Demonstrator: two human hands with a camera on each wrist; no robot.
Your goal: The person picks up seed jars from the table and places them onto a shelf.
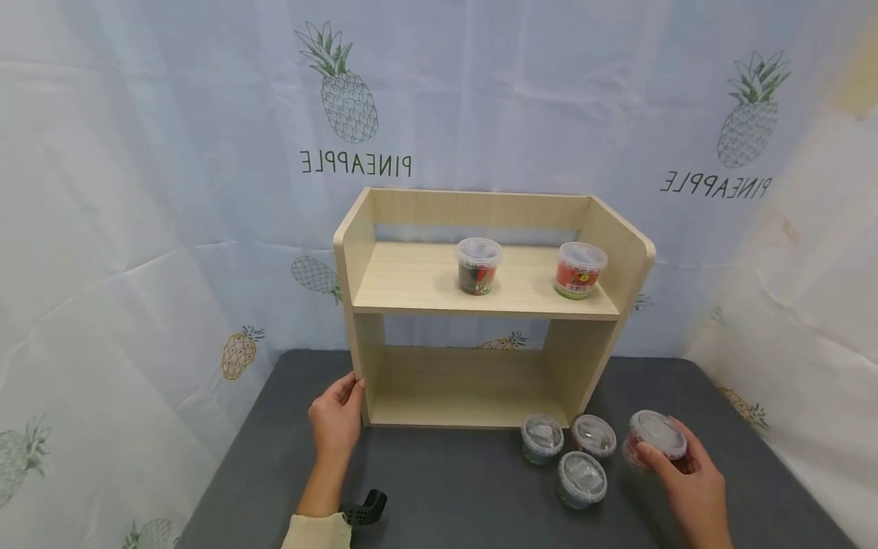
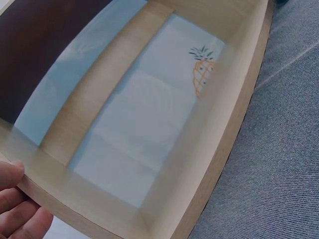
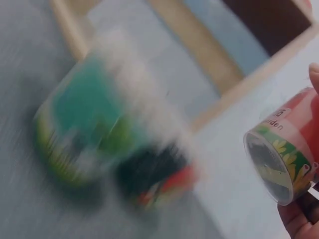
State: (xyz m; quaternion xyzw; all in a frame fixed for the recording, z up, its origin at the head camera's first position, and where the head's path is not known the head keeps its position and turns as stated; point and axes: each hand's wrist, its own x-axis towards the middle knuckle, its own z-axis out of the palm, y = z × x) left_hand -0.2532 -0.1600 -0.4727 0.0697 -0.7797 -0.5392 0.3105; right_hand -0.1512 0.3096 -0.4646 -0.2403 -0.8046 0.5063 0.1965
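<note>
My left hand [image 1: 336, 418] pinches the front edge of the left side panel of a two-tier wooden shelf [image 1: 425, 311]. In the left wrist view, thumb and fingers [image 2: 30, 219] lie on either side of that edge. At the right, my right hand [image 1: 694, 484] grips a lidded plastic tub [image 1: 660, 433]. The right wrist view shows its red and green label [image 3: 294, 142] and clear base, tilted above the table. Just left of it, three lidded tubs stand on the table: one near the shelf [image 1: 542, 438], one behind [image 1: 594, 436] and one in front [image 1: 581, 480].
On the upper tier stand a dark-and-red tub [image 1: 477, 267], near the middle, and a red-labelled tub [image 1: 578, 271], at the right. A dark grey cloth [image 1: 453, 496] covers the table. Behind hangs a pineapple-print curtain [image 1: 480, 91]. A black strap [image 1: 366, 509] sits by the left wrist.
</note>
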